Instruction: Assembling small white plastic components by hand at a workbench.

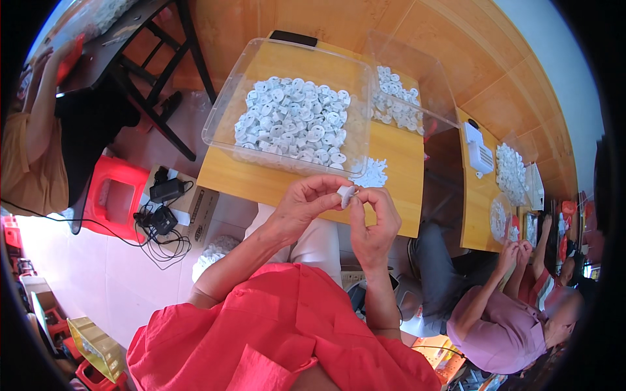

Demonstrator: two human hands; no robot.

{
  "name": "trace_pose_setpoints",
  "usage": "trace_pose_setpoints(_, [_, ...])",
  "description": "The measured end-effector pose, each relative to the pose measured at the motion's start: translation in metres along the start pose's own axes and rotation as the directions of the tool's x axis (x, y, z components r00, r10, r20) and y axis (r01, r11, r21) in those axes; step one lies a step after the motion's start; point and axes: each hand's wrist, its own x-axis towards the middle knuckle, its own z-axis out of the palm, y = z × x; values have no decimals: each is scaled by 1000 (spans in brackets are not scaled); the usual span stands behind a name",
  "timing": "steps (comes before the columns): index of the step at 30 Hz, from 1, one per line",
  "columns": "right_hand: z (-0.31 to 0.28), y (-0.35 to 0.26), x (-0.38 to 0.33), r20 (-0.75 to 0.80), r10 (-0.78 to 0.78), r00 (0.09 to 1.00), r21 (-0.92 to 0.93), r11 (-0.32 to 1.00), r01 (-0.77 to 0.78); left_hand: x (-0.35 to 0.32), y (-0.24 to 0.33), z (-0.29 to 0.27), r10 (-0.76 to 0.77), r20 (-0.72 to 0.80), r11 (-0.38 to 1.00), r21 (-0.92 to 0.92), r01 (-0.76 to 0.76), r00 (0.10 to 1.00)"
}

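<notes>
- Left hand [305,207]: fingers curled, thumb and forefinger pinching a small white plastic part [345,195].
- Right hand [376,221]: closed on the same part, fingertips meeting.
- Part held just off the tabletop's [391,163] near edge.
- Clear bin [228,104] of white parts behind it.

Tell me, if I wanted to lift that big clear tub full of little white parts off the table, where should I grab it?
Probably by the rim of the clear tub, one hand on each short end. Its walls flare outward to a lip at the top, giving fingers a ledge, and the white parts fill the middle, so reaching inside would disturb them.
</notes>
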Motion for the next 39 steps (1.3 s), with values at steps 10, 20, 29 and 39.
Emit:
trace_pose_setpoints(10, [-2, -2, 2, 36, -12, 999, -6, 1000, 12, 0, -4, -6, 48, 16, 997, 67, -49, 999])
trace_pose_setpoints(20, [-3, 3, -4, 22, 95, 995, 79, 992, -96, 1, -3, -5, 19, -14, 998, 58, -18, 1000])
trace_pose_setpoints(29, [1, 3, -1, 45, 6, 999, -11, 1000, -5, 1, -6, -8, 39, 4, 995, 87, -39, 999])
trace_pose_setpoints(39, [-6, 3, 2, 60, 97, 993, 21, 995, -99, 3, -9, -7, -1, -45, 993, 117, 7, 999])
